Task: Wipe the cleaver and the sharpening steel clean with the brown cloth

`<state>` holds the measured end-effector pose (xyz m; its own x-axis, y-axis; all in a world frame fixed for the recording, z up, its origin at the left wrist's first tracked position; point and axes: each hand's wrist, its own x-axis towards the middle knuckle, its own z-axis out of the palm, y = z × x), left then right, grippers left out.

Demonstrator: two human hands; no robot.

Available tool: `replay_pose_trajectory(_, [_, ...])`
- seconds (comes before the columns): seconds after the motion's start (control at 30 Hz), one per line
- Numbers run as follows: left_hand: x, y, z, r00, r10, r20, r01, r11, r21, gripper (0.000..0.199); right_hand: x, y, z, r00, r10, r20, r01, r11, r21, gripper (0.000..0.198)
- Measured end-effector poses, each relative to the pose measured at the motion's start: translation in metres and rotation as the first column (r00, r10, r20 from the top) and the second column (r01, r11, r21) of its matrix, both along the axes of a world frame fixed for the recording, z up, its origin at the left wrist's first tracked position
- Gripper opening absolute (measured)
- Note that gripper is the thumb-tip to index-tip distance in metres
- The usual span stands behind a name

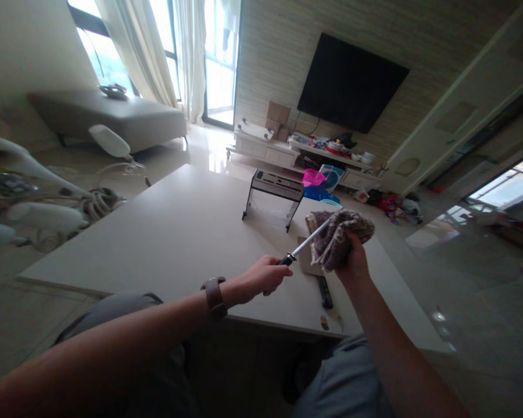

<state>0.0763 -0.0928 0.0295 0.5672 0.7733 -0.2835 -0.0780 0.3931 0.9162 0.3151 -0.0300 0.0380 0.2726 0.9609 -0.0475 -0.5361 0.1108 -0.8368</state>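
Observation:
My left hand [265,277] grips the dark handle of a knife [307,244], whose pale blade points up and to the right. My right hand [353,259] holds a bunched brown-and-white cloth [337,232] wrapped around the far part of the blade. Both hands hover above the near right part of a pale table [178,232]. A watch sits on my left wrist. A second dark-handled knife [325,291] lies flat on the table just below my right hand, beside a pale board partly hidden by the cloth.
A black-framed clear rack [273,196] stands on the table's far side. Beyond are a TV [351,81], a low cabinet with clutter, a pink basket [312,177], a sofa at the left, and toys on the floor at the right.

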Motion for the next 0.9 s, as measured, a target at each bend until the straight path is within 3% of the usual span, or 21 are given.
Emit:
replay_pose_trajectory(0.13, [0.003, 0.0, 0.0, 0.997, 0.025, 0.07, -0.021, 0.998, -0.062, 0.027, -0.04, -0.026, -0.01, 0.992, 0.119, 0.046, -0.111, 0.984, -0.138, 0.034])
replay_pose_trajectory(0.3, [0.006, 0.004, -0.011, 0.999, 0.053, -0.006, -0.053, 0.999, -0.01, 0.023, -0.076, -0.047, -0.021, 0.973, 0.171, 0.157, -0.15, 0.979, -0.134, 0.04])
replay_pose_trajectory(0.43, [0.004, 0.008, -0.017, 0.988, 0.022, -0.155, -0.004, 0.993, 0.115, 0.014, -0.079, -0.046, -0.021, 0.975, 0.134, 0.175, -0.105, 0.98, -0.169, 0.041])
replay_pose_trajectory(0.57, [0.005, 0.007, -0.018, 0.982, 0.015, -0.19, 0.019, 0.984, 0.175, 0.012, -0.075, -0.046, -0.021, 0.973, 0.084, 0.214, -0.053, 0.988, -0.148, 0.04])
replay_pose_trajectory(0.7, [0.011, 0.004, -0.019, 0.969, 0.098, -0.226, -0.04, 0.967, 0.25, 0.009, -0.073, -0.046, -0.022, 0.975, 0.068, 0.213, -0.043, 0.992, -0.123, 0.042])
replay_pose_trajectory(0.9, [0.01, 0.002, -0.02, 0.938, 0.218, -0.271, -0.064, 0.875, 0.48, 0.016, -0.074, -0.045, -0.024, 0.978, 0.09, 0.189, -0.065, 0.989, -0.133, 0.04])
